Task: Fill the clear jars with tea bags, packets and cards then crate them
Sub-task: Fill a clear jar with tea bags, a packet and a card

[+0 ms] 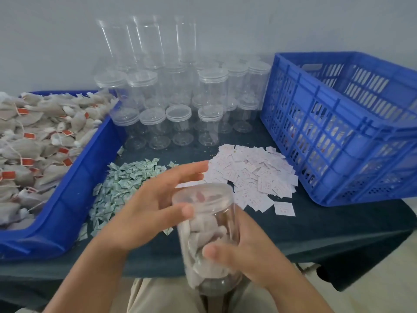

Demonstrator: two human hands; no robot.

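Jar (222, 224) of tea bags (200, 238) is held roughly upright, lid (203, 195) up, down-left of the blue crate (316, 132). Right hand (248, 256) is wrapped round its lower half, the hand nearer the crate; left hand (146, 211) is loose, thumb touching the lid.

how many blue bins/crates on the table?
2. A solid-walled blue bin on the left, heaped with tea bags; a slatted blue crate on the right, beside the cards. The frame crops both, so more may sit out of view.
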